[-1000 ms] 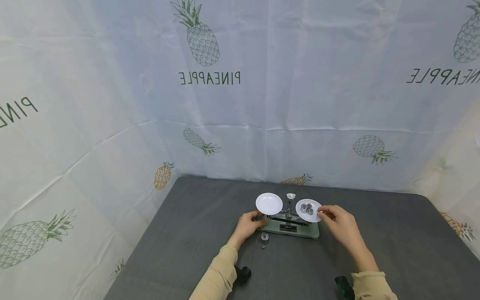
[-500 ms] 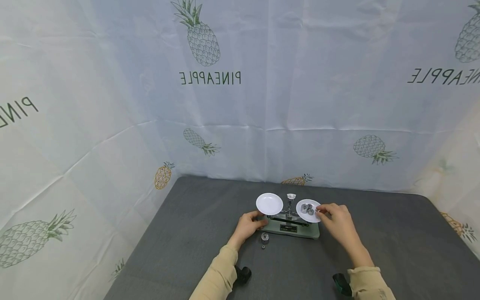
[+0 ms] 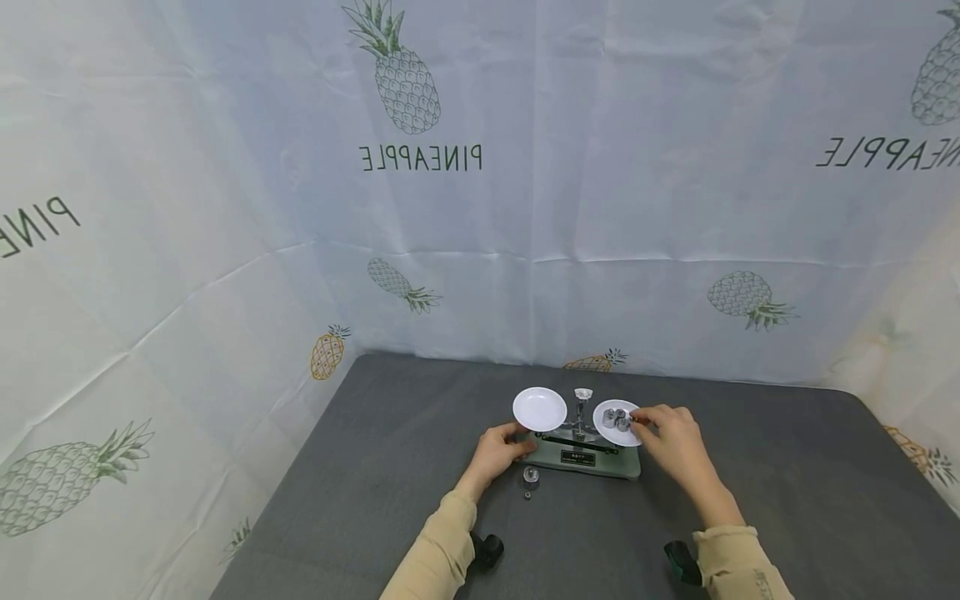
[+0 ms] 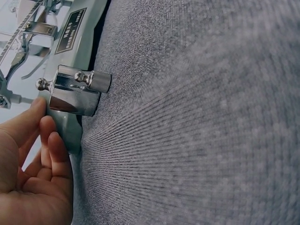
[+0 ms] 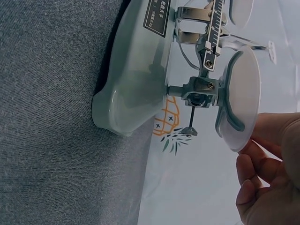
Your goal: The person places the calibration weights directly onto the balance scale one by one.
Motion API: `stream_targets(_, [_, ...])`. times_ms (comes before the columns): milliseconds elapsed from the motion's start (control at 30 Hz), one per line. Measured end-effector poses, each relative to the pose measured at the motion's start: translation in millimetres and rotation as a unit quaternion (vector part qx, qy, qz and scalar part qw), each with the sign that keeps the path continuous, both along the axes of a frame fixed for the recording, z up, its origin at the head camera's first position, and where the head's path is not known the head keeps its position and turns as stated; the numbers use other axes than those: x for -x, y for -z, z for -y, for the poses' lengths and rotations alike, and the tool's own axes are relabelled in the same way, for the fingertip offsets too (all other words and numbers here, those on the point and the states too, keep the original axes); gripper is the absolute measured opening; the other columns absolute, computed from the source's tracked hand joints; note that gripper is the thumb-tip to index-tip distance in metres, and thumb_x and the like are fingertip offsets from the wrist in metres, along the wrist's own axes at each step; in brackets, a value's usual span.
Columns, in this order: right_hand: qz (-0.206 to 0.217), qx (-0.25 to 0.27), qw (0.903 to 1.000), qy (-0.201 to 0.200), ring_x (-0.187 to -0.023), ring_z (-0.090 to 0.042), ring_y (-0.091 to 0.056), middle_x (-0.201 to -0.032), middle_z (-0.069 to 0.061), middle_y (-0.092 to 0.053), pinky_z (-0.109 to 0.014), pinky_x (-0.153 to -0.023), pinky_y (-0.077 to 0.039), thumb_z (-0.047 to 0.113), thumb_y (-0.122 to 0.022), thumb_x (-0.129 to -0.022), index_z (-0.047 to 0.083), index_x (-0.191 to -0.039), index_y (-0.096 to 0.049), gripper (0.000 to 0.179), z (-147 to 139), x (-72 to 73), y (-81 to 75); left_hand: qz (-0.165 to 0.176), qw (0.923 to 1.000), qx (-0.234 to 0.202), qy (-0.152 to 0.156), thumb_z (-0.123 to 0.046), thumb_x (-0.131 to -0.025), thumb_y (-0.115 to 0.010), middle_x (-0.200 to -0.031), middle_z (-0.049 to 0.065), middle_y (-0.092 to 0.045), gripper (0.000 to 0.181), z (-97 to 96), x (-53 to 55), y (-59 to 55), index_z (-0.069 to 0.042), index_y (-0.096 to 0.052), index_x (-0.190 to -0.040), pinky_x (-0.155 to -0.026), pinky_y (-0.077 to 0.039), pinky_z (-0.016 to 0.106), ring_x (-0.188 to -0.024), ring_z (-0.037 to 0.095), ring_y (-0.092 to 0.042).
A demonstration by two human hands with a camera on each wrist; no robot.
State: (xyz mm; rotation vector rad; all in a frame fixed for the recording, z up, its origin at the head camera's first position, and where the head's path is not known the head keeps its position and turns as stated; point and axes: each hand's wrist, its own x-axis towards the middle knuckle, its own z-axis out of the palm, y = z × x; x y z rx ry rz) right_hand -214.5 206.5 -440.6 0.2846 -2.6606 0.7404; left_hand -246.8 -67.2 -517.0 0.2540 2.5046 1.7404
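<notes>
Balance scale (image 3: 578, 457) stands on the dark grey table (image 3: 420, 467), right of centre in the lower part of the head view, with both my hands at it. From the left, my left hand (image 3: 493, 451) grips the left end of its green base; at the lower left of the left wrist view my thumb and curled fingers close on that end. Just above, the white left plate (image 3: 539, 409) sits on its arm. Below the base in the head view stand a big weight (image 3: 531, 477) and a tiny weight (image 3: 527, 495), both on the table. Further right, the right plate (image 3: 618, 439) carries a cluster of silver weights (image 3: 623, 424), too small for me to count surely. At that plate's right edge the thumb and fingertips of my right hand (image 3: 675, 442) come together, and I seem to pinch a small weight (image 3: 634, 419); the right wrist view hides the tips behind the plate, so I cannot tell whether it touches down.

I judge the loading of the right plate partly done: the cluster is set, the piece at my fingertips is not yet released. Whether the two on the table belong there too, I cannot tell.
</notes>
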Motion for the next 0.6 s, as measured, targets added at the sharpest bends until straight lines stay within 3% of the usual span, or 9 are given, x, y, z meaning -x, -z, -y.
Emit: stream_targets(600, [0.023, 0.005, 0.9997, -0.004, -0.084, -0.03, -0.053, -0.092, -0.016, -0.067, -0.045, -0.071, -0.041, 0.009, -0.066, -0.083, 0.001, -0.098, -0.07, 0.017, -3.4, 1.9, -2.0, 0.005, 1.0, 0.003, 0.002, -0.018, -0.08, -0.072, -0.071, 0.012, -0.066, 0.028, -0.1, -2.0, -2.6, -0.005, -0.068, -0.104, -0.056, -0.045, 0.022, -0.059, 0.006, -0.055])
